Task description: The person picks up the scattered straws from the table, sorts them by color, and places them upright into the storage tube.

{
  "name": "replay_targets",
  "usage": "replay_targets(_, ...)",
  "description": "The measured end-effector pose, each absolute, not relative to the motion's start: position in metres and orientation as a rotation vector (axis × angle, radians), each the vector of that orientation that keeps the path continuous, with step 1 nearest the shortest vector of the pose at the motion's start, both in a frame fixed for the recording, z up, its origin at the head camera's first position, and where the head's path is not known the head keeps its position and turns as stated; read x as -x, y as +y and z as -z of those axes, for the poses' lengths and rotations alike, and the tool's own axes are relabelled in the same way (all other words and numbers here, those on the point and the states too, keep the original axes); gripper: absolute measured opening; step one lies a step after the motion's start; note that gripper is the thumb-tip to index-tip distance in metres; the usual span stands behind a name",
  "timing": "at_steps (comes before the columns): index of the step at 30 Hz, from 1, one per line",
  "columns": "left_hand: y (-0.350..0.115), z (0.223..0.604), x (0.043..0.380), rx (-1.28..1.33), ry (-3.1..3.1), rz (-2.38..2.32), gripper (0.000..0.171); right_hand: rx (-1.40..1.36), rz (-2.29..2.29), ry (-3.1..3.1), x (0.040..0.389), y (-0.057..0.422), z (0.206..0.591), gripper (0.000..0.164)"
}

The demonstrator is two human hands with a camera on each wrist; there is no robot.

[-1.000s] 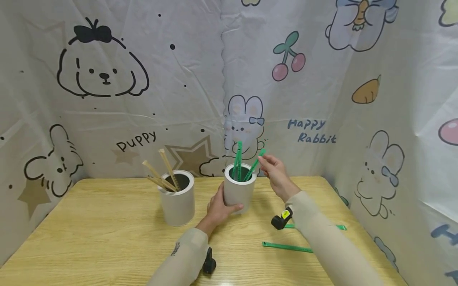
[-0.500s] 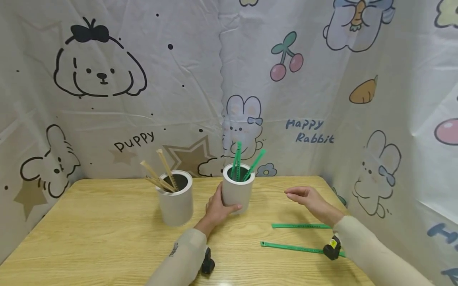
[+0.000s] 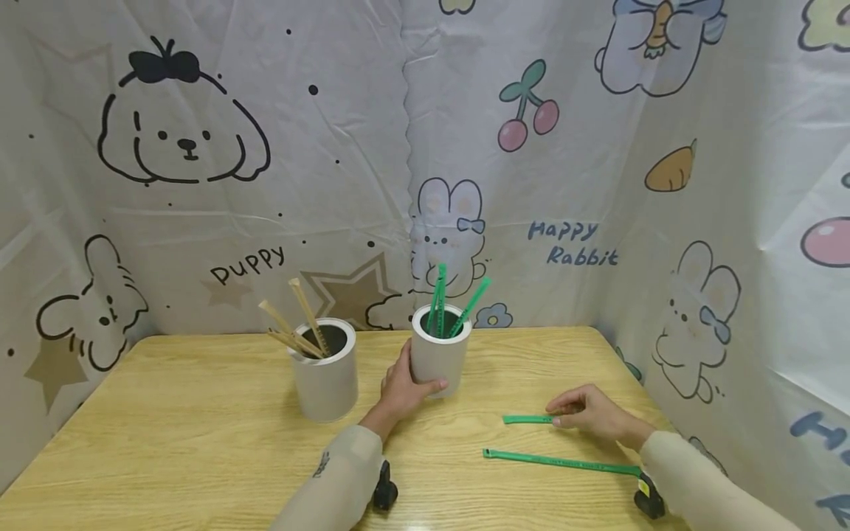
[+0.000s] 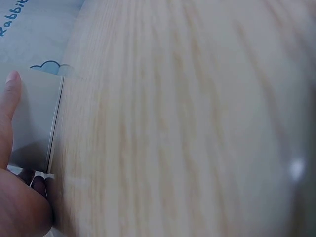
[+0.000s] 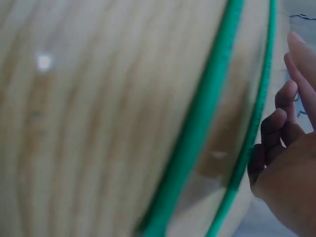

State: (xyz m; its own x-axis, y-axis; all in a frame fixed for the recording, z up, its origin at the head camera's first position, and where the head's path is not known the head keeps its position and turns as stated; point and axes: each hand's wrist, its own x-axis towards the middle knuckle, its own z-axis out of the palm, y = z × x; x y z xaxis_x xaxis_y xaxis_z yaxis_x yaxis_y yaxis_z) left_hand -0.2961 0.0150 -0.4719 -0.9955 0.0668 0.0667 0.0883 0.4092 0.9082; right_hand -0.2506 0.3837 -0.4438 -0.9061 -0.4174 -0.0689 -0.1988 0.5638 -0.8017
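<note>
My left hand [image 3: 401, 387] grips the lower side of a white cylindrical cup [image 3: 441, 366], thumb across its front; in the left wrist view the thumb lies along the cup wall [image 4: 34, 116]. Several green cable ties [image 3: 441, 299] stand in this cup, one leaning right. At the right, my right hand [image 3: 594, 414] is low over a green cable tie [image 3: 527, 420] lying on the table, thumb and forefinger apart at it and covering its right part. A second green cable tie [image 3: 558, 462] lies nearer the front; both strips cross the right wrist view beside the bent fingers [image 5: 273, 123].
Another white cup [image 3: 327, 387] stands to the left, with several beige cable ties [image 3: 307, 313] leaning out of it. The wooden table [image 3: 199, 442] ends at a patterned cloth [image 3: 345, 147] behind and at the sides. Small black wrist cameras [image 3: 385, 488] sit on both sleeves.
My right hand has let go of the green cable tie in the cup and moved right and down to one on the table. My left hand keeps its grip on the cup.
</note>
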Motion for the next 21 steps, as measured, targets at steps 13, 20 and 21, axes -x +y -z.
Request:
replay_targets(13, 0.015, 0.475, 0.297, 0.136, -2.617, 1.705, 0.108, 0.442, 1.261, 2.728, 0.258, 0.364, 0.407, 0.020)
replay_targets(20, 0.015, 0.476, 0.298, 0.143, -2.610, 1.716, 0.108, 0.400, 2.179, 2.279, 0.266, 0.315, 0.327, 0.012)
replay_targets(21, 0.016, 0.475, 0.298, 0.145, -2.611, 1.716, 0.108, 0.436, 2.320, 2.136, 0.267, 0.306, 0.318, 0.015)
